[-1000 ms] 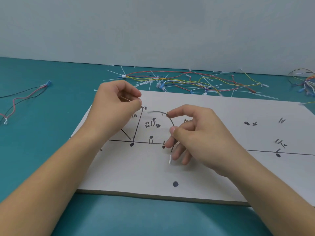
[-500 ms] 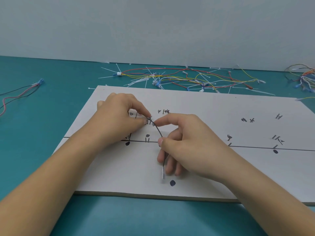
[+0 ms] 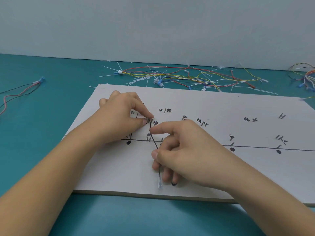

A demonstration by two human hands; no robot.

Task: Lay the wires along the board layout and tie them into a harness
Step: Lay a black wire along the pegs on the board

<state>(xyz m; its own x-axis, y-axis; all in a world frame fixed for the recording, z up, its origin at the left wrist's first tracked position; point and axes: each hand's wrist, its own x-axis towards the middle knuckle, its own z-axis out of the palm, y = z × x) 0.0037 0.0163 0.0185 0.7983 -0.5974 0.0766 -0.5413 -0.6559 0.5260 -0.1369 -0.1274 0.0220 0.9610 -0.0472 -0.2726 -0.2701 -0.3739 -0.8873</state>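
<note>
Left hand [image 3: 119,120]: pinches upper end of black wire [image 3: 154,142] between thumb and forefinger tips, low on the board [image 3: 221,106], right beside a pair of pins [image 3: 150,120]. Other fingers curled under.

Right hand [image 3: 185,150]: grips same wire lower down, thumb pressing it against curled fingers. Forefinger stretched out, tip touching wire just below the left pinch.

Wire path: from left pinch, bowing toward camera across the drawn line [image 3: 255,147], through the right grip, out under the fingers, ending in a clear tip [image 3: 159,182] near the board's front edge. Close to board all along; actual contact over the span not discernible.

Writing on board, handwritten in black: "黄" [image 3: 155,123] just right of the left fingertips; "棕" [image 3: 169,110] further back; "白" [image 3: 132,112] partly behind left hand. More characters off to the right, too small to read with confidence. Black dots [image 3: 232,149] under the line, short posts [image 3: 148,138] upright along it.

Board flat on teal table [image 3: 51,159]. Behind it, loose pile of coloured wires [image 3: 179,77] mixed with white ties [image 3: 139,80]. At far left, well apart, red and black wires [image 3: 17,94]. At far right edge, another bundle [image 3: 305,77].
</note>
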